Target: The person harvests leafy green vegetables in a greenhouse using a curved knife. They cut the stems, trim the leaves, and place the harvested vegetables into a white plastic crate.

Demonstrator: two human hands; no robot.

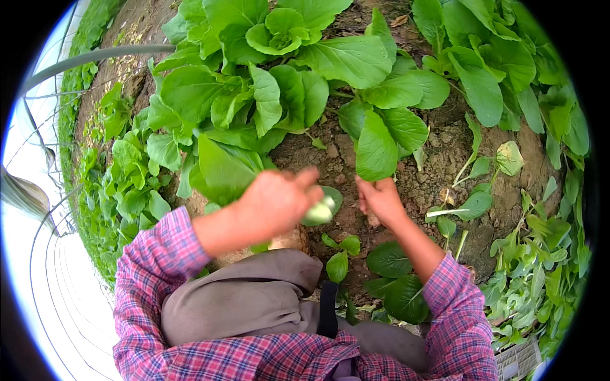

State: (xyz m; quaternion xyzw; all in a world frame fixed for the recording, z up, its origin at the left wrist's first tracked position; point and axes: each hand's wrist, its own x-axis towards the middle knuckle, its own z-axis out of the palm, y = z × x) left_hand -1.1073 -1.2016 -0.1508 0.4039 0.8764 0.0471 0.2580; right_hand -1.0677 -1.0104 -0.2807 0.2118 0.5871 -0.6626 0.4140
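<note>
My left hand (pixel 281 197) is curled around a leafy green plant. The plant's pale stem base (pixel 320 212) pokes out past the fingers, and broad green leaves (pixel 221 169) spread on the other side of the fist. Motion blurs both hand and plant. My right hand (pixel 380 202) is curled just below the tip of a large green leaf (pixel 377 147) on a rooted plant. Whether its fingers pinch that leaf or grip something else is hidden. Several small green seedlings (pixel 337 265) grow in the soil between my arms.
Large leafy plants (pixel 281 33) grow ahead, with more to the right (pixel 491 62). Loose plucked leaves (pixel 469 205) lie on brown soil (pixel 505 190). A pile of cut greens (pixel 529 276) and a plastic crate (pixel 518 359) are at lower right. A bent hoop (pixel 100 56) crosses the left.
</note>
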